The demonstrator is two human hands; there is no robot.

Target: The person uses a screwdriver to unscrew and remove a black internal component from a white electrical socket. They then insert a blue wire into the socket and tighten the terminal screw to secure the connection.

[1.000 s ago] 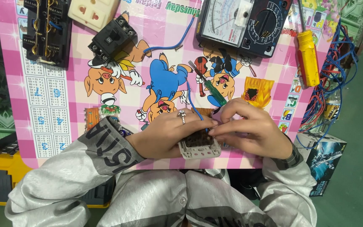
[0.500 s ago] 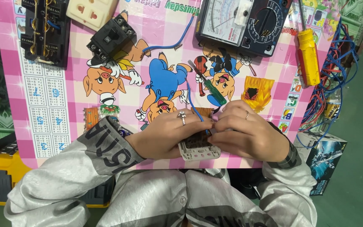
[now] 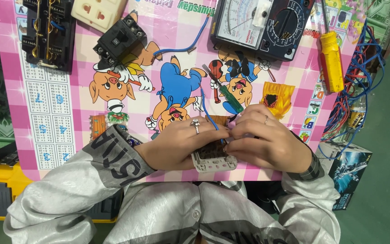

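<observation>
Both hands close on the grey switch (image 3: 214,159) at the table's (image 3: 68,113) six o'clock edge: left hand (image 3: 181,144) steadies it, right hand (image 3: 262,144) pinches the blue wire (image 3: 208,115) at its back; wiring looks unfinished; the screwdriver (image 3: 224,92) lies idle at twelve o'clock of them.

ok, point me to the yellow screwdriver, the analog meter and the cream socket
yellow screwdriver (image 3: 331,61), head view, on its handle
analog meter (image 3: 262,25), head view, on its face
cream socket (image 3: 99,11), head view, on its front plate

Grey socket module (image 3: 213,160) at table edge; blue wire (image 3: 208,115) attached
</observation>
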